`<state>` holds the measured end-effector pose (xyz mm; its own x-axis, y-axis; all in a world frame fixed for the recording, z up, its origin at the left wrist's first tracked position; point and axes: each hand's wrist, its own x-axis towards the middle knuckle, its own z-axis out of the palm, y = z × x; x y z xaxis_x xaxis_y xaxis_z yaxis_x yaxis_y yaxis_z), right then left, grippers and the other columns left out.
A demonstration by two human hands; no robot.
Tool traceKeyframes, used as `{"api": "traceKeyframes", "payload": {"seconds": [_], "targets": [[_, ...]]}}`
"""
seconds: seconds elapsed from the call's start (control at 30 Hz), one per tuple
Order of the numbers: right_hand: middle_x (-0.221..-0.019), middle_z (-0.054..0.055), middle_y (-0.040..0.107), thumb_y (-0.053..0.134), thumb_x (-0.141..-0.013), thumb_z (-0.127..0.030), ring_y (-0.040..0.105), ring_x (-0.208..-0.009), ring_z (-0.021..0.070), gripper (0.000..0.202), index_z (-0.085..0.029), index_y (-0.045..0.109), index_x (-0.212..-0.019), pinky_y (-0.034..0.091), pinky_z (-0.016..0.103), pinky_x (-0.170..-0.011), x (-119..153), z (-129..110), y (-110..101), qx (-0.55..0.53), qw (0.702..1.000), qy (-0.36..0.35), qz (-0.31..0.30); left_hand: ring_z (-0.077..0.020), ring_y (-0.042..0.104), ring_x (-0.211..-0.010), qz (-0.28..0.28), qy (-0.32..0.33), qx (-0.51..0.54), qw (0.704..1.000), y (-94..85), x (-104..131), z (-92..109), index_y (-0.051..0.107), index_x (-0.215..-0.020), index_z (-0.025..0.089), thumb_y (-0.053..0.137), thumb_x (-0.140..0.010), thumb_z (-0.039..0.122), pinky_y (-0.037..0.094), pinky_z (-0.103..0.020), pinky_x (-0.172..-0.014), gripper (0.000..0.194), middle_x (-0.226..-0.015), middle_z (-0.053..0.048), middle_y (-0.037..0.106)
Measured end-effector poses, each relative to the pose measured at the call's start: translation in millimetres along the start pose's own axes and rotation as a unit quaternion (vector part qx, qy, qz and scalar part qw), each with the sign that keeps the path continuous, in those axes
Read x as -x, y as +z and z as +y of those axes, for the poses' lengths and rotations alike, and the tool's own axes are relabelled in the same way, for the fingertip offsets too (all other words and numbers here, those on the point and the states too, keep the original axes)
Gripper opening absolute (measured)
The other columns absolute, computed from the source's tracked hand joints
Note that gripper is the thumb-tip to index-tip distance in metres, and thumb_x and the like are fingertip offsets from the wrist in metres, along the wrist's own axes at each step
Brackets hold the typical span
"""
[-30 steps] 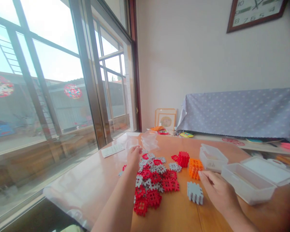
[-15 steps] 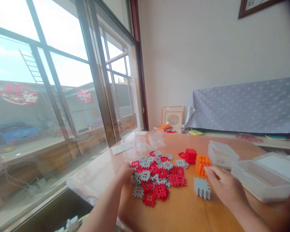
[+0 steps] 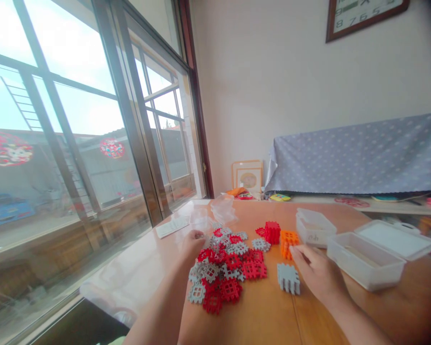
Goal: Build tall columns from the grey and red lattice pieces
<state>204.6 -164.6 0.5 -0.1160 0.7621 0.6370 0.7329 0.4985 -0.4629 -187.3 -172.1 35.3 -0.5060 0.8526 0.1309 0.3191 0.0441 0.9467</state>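
Observation:
My left hand (image 3: 193, 245) is at the far left edge of a pile of red and grey notched square tiles (image 3: 232, 262). Its fingers are pinched, with a small greyish edge at the tips that I cannot make out. On the other side, my right hand (image 3: 318, 270) has its fingers curled together, fingertips against the right side of an orange tile stack (image 3: 289, 243). A grey tile stack (image 3: 288, 278) lies just in front of it, and a red tile stack (image 3: 272, 232) stands behind it to the left.
Two clear plastic boxes, a small one (image 3: 314, 229) and a larger lidded one (image 3: 366, 261), stand at the right. Clear plastic packaging (image 3: 223, 209) and a paper sheet (image 3: 172, 227) lie at the back left. A window (image 3: 93, 96) borders the table's left side.
My view has swung right and slightly up. My left hand has moved from the pile's left side toward its far edge, fingers now visible. My right hand stays by the orange stack.

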Motion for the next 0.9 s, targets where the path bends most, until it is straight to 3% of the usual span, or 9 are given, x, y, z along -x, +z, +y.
{"api": "traceKeyframes", "payload": {"seconds": [0.2, 0.37, 0.53, 0.67, 0.9], "targets": [[-0.075, 0.004, 0.068, 0.041, -0.098, -0.048, 0.062, -0.074, 0.0208, 0.038, -0.025, 0.066, -0.084, 0.044, 0.029, -0.068, -1.6, -8.5, -2.4, -0.039, 0.999, 0.004, -0.003, -0.0119, 0.055, -0.06, -0.077, 0.036, 0.097, 0.992, 46.9, 9.7, 30.2, 0.068, -0.1, 0.014, 0.066, -0.068, 0.025, 0.039, -0.024, -0.056, 0.034, -0.074, -0.002, 0.066], [-0.1, 0.006, 0.072, 0.052, -0.093, -0.042, 0.065, -0.096, 0.0238, 0.031, -0.025, 0.067, -0.114, 0.05, 0.037, -0.089, -2.0, -16.5, 0.8, -0.098, 0.995, -0.01, -0.031, -0.0108, 0.056, -0.06, -0.212, 0.009, 0.201, 0.956, 93.6, 36.8, 41.5, 0.066, -0.104, 0.016, 0.07, -0.065, 0.022, 0.039, -0.023, -0.056, 0.04, -0.073, 0.0, 0.064], [-0.136, 0.008, 0.059, 0.065, -0.083, -0.032, 0.051, -0.128, 0.0277, 0.061, -0.027, 0.051, -0.142, 0.042, 0.045, -0.109, 0.9, -30.1, -3.0, -0.104, 0.99, -0.045, -0.078, -0.0108, 0.059, -0.061, -0.318, -0.028, 0.277, 0.906, 130.3, 69.9, 51.0, 0.061, -0.104, 0.017, 0.071, -0.064, 0.017, 0.041, -0.022, -0.058, 0.041, -0.074, 0.001, 0.064], [-0.14, 0.008, 0.055, 0.066, -0.081, -0.027, 0.049, -0.131, 0.0278, 0.065, -0.029, 0.048, -0.143, 0.041, 0.045, -0.111, 2.3, -34.4, -7.7, -0.107, 0.989, -0.042, -0.095, -0.0103, 0.058, -0.06, -0.361, -0.054, 0.295, 0.883, 145.4, 85.8, 54.8, 0.06, -0.102, 0.018, 0.073, -0.063, 0.016, 0.041, -0.021, -0.057, 0.041, -0.073, 0.002, 0.063], [-0.115, 0.005, 0.064, 0.068, -0.076, -0.026, 0.059, -0.11, 0.0258, 0.043, -0.027, 0.062, -0.119, 0.048, 0.039, -0.095, -3.2, -25.3, -18.5, -0.094, 0.988, -0.011, -0.126, -0.0101, 0.059, -0.061, -0.366, -0.079, 0.303, 0.876, 155.1, 92.6, 50.0, 0.06, -0.105, 0.019, 0.08, -0.066, 0.027, 0.04, -0.02, -0.054, 0.044, -0.077, 0.0, 0.065]]}}
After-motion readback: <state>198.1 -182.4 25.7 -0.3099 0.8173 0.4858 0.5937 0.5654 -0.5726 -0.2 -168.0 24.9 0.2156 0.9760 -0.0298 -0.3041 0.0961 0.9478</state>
